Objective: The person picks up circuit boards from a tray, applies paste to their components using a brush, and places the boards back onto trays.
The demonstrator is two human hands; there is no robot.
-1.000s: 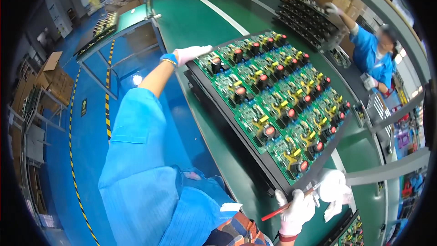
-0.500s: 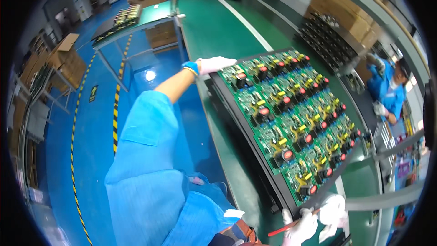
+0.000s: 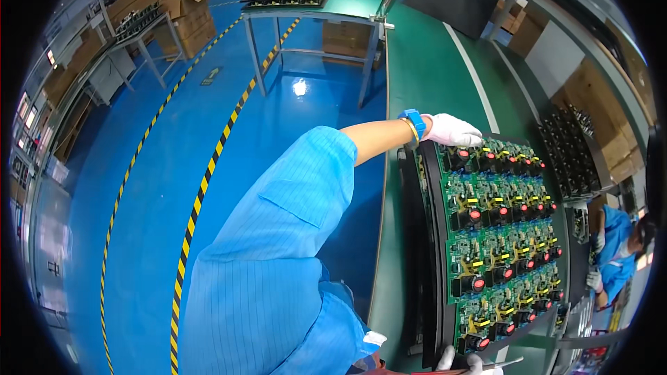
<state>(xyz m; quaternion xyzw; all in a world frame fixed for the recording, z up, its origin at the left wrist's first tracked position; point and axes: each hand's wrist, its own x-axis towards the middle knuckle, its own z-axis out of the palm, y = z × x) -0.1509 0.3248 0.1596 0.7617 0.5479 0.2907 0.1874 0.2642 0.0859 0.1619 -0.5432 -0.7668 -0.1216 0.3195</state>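
Observation:
A black tray on the green bench carries rows of green circuit boards with black round parts topped in red and yellow components. My left hand, in a white glove, grips the tray's far left corner, its fingers closed over the edge. At the near edge my right hand, also gloved, is mostly cut off by the lower border. A thin red-handled tool with a pointed metal end is held in it. Its fingertips lie against the tray's near rim.
More dark trays lie under the loaded one. A person in blue works across the bench at the right. A rack of dark parts stands beyond. Left are a side table, cartons and striped floor tape.
My view has swung left, so the tray appears farther right and more upright in the picture. My left hand remains at its far corner; the right hand has dropped mostly out of sight.

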